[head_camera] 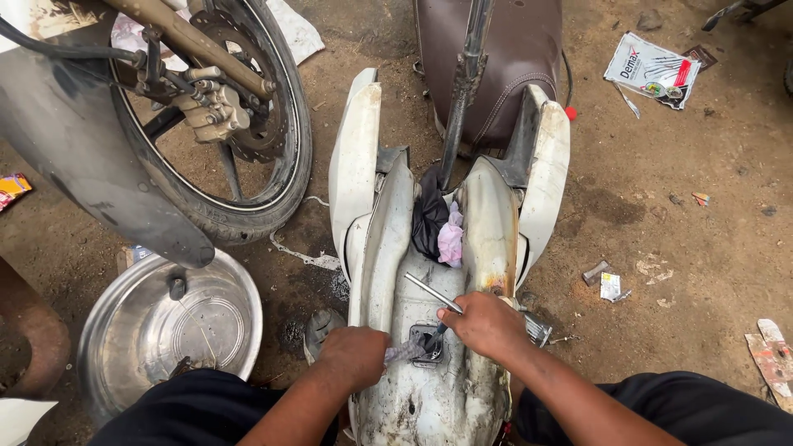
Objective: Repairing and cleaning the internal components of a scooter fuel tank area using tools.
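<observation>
A dirty white scooter body panel (388, 248) lies on the ground between my knees. My left hand (353, 357) is closed on a grey rag (405, 352) pressed against the panel beside a small square dark fitting (428, 345). My right hand (487, 325) grips a metal T-shaped tool (431, 293), whose tip meets that fitting. A black cloth (429, 219) and a pink cloth (451, 235) are stuffed in the panel's middle gap.
A motorcycle front wheel (277, 165) with brake disc and grey mudguard (83, 157) stands at upper left. A steel basin (165, 330) sits at lower left. A brown seat (512, 58) lies beyond the panel. Paper litter (652, 70) dots the dirt at right.
</observation>
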